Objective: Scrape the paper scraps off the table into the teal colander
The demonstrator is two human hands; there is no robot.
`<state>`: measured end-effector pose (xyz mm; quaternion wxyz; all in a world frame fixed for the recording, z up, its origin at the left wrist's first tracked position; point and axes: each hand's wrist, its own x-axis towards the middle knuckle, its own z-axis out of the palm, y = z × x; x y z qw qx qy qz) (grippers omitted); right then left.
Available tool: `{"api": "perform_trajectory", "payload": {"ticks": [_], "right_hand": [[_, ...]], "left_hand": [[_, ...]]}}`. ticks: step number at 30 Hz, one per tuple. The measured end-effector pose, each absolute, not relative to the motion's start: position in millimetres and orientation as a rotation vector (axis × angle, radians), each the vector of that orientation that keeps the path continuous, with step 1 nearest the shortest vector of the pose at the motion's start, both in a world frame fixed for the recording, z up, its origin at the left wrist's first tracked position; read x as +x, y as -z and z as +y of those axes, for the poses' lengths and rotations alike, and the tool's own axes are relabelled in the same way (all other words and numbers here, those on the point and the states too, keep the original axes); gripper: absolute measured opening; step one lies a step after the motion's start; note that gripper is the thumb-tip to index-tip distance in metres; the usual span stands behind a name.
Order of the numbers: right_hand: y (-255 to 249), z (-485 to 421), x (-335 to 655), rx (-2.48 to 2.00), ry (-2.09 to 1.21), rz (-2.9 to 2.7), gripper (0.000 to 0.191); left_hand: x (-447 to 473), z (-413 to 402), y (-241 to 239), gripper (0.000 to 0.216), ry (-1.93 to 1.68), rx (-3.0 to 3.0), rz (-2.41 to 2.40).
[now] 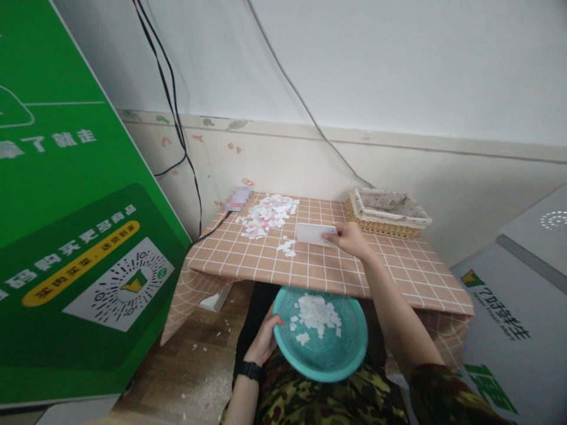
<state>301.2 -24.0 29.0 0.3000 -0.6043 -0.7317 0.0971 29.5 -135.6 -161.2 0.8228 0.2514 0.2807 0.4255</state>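
My left hand [262, 339] grips the rim of a round teal plastic basket [357, 342] below the table's front edge, thumb over the rim. White paper scraps [318, 314] lie inside it. Over the tabletop, my right hand [349, 237] pinches the right end of a flat white card [313, 234]. A few loose scraps [287, 245] are just left of the card. Farther back and left spreads a heap of white and pinkish paper scraps [269, 215].
A checked brown cloth covers the table [248, 260]. A lined wicker basket [385, 227] stands at the back right. A power strip [239, 200] with a black cable sits at the back left. A green sign panel [88, 195] borders the left, with scraps on the floor [190, 378].
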Motion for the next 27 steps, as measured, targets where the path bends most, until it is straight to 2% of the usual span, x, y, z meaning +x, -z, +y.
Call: {"api": "perform_trajectory", "payload": {"ticks": [11, 21, 27], "right_hand": [[-4, -61, 275, -1.831, -0.012, -1.557, 0.034], [10, -53, 220, -1.834, 0.172, -1.673, 0.031], [-3, -21, 219, -1.733, 0.065, -1.762, 0.031]], "left_hand": [[29, -135, 159, 0.068, -0.898, 0.525, 0.597], [30, -135, 160, 0.069, -0.904, 0.537, 0.578], [30, -135, 158, 0.070, -0.908, 0.529, 0.565]]}}
